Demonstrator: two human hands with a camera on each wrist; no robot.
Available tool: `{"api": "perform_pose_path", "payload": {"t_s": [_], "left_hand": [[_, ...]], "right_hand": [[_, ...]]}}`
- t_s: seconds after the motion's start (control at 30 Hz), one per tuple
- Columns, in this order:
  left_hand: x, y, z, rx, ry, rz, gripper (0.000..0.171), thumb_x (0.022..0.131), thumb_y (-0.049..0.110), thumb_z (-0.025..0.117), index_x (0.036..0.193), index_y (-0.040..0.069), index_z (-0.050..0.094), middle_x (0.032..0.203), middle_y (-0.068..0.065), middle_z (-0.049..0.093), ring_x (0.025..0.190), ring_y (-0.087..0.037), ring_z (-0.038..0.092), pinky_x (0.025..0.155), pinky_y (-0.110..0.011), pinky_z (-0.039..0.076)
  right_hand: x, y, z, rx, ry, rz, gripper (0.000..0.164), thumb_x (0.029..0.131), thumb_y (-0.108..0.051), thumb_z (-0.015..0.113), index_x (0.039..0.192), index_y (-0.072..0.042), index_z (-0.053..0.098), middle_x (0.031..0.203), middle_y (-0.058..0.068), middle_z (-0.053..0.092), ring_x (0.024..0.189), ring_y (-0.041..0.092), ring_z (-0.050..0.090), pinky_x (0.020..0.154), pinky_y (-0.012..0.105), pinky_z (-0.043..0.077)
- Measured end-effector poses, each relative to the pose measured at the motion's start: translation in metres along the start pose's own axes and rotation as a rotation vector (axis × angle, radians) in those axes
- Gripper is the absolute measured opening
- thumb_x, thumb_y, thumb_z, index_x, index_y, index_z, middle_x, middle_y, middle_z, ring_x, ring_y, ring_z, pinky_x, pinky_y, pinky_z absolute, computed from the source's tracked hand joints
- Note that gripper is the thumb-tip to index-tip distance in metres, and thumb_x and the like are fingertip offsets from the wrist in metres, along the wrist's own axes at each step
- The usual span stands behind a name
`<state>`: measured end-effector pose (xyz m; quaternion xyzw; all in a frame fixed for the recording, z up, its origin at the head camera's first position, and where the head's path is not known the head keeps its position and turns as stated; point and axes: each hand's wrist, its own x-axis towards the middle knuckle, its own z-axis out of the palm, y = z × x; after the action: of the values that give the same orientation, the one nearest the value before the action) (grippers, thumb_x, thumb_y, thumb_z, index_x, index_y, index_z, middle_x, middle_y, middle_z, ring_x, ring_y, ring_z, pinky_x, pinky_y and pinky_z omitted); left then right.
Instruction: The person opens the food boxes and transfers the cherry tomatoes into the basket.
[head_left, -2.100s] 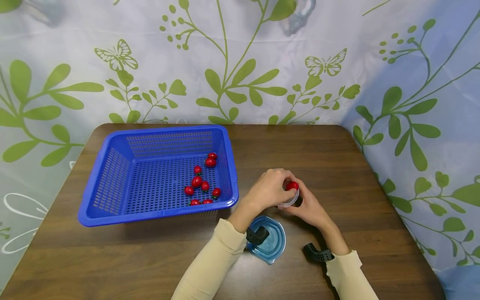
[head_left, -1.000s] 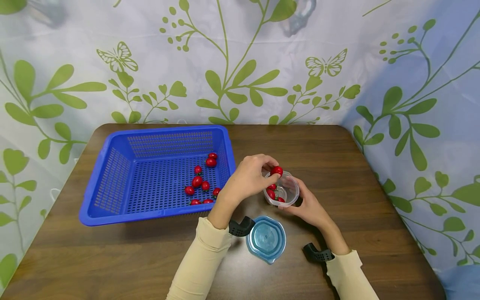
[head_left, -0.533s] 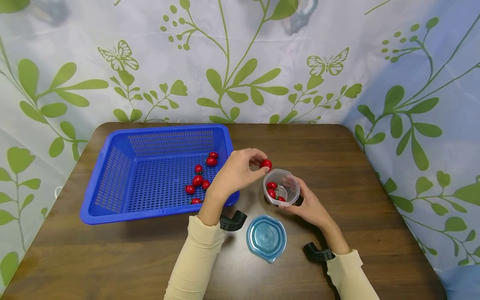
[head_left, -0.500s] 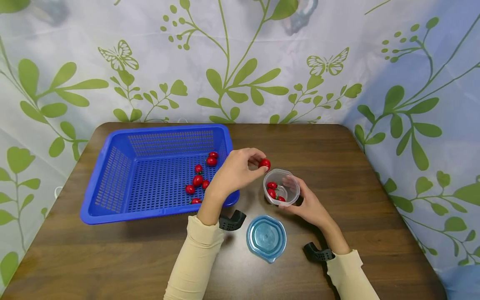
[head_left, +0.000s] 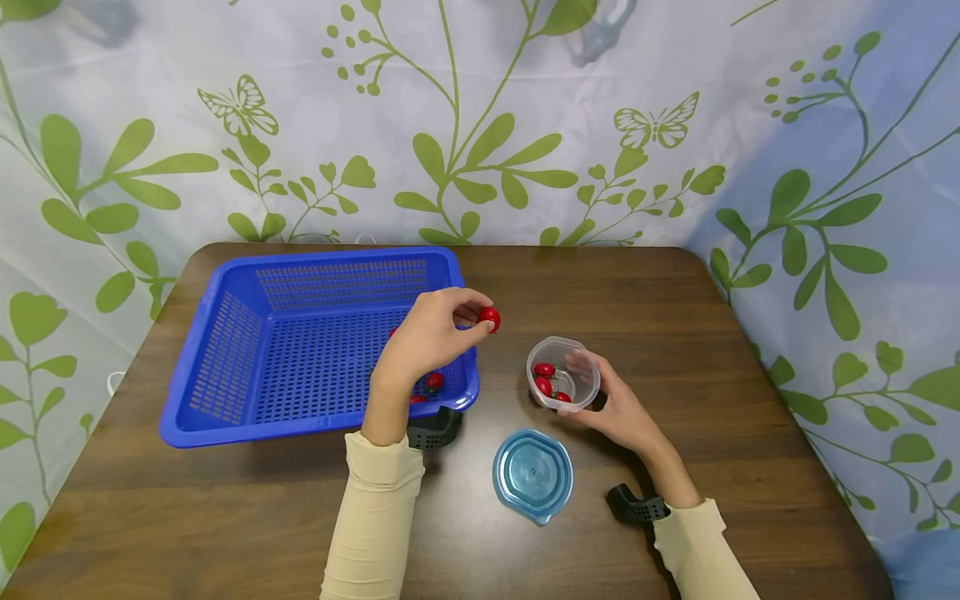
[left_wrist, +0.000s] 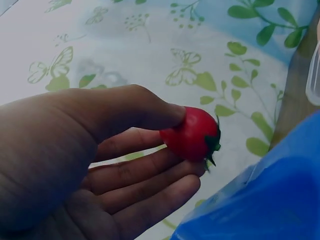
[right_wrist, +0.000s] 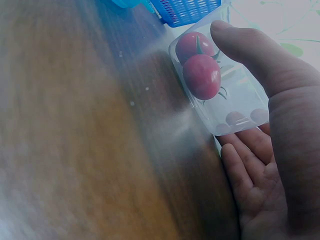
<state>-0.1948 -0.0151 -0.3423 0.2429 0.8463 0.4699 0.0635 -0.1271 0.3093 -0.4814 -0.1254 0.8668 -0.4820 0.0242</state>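
Observation:
Between thumb and fingertips, my left hand (head_left: 427, 335) pinches a red cherry tomato (head_left: 489, 318), above the right rim of a blue plastic basket (head_left: 300, 367). In the left wrist view the tomato (left_wrist: 190, 132) shows its green calyx pointing away from the palm. My right hand (head_left: 621, 415) grips a clear plastic container (head_left: 579, 383) from its right side, thumb at the near side and fingers behind the wall. Three cherry tomatoes (head_left: 543, 387) lie in the container's left part. More cherry tomatoes (head_left: 435, 382) lie at the basket's right side, partly hidden by my left hand and forearm.
A blue translucent lid (head_left: 533, 475) lies on the brown wooden table (head_left: 247, 517), nearer me than the container. The basket takes up the table's back left. Behind the table hangs a leaf-patterned cloth (head_left: 480, 108).
My left hand has come up out of the container with the cherry tomato and moved left to the basket's right rim. My right hand and the container have stayed put.

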Motion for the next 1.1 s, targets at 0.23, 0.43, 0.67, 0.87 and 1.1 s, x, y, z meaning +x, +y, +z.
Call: {"api": "perform_pose_path", "payload": {"t_s": [0.23,0.43,0.67,0.87,1.1], "left_hand": [[-0.003,-0.009,-0.010,0.001,0.033,-0.016,0.021,0.092,0.012,0.074,0.110,0.002,0.072,0.100,-0.009,0.076,0.092,-0.022,0.073,0.087,-0.035,0.060],[-0.005,-0.013,-0.016,0.000,0.047,-0.044,0.023,0.092,0.013,0.073,0.112,0.001,0.071,0.102,-0.011,0.076,0.094,-0.023,0.073,0.089,-0.037,0.060],[-0.009,-0.020,-0.024,0.026,0.070,-0.081,0.022,0.092,0.014,0.073,0.111,0.002,0.072,0.103,-0.011,0.075,0.095,-0.025,0.072,0.089,-0.039,0.059],[-0.011,-0.025,-0.028,0.029,0.096,-0.117,0.026,0.092,0.013,0.072,0.115,0.000,0.071,0.106,-0.014,0.075,0.097,-0.027,0.072,0.090,-0.040,0.059],[-0.013,-0.029,-0.033,0.074,0.096,-0.143,0.029,0.093,0.013,0.071,0.117,-0.003,0.070,0.106,-0.016,0.075,0.097,-0.028,0.072,0.091,-0.042,0.059]], "right_hand": [[0.001,0.000,0.001,-0.007,0.000,0.006,0.094,0.076,-0.003,0.089,0.154,-0.006,0.036,0.152,0.019,0.052,0.142,0.037,0.046,0.112,0.009,0.026],[0.000,0.000,0.000,-0.004,-0.002,0.001,0.095,0.077,-0.011,0.091,0.155,-0.018,0.037,0.153,0.008,0.053,0.143,0.027,0.048,0.112,0.010,0.027],[0.000,-0.001,0.000,0.016,-0.001,-0.012,0.097,0.076,-0.009,0.091,0.156,-0.016,0.036,0.153,0.010,0.052,0.143,0.029,0.048,0.112,0.010,0.027],[0.000,0.000,0.001,0.007,-0.001,-0.010,0.097,0.077,-0.009,0.091,0.156,-0.017,0.036,0.153,0.010,0.052,0.143,0.029,0.048,0.113,0.012,0.027],[0.000,0.001,0.000,0.003,-0.005,-0.013,0.094,0.079,-0.016,0.091,0.155,-0.020,0.037,0.153,0.007,0.052,0.143,0.027,0.047,0.114,0.012,0.027]]}}
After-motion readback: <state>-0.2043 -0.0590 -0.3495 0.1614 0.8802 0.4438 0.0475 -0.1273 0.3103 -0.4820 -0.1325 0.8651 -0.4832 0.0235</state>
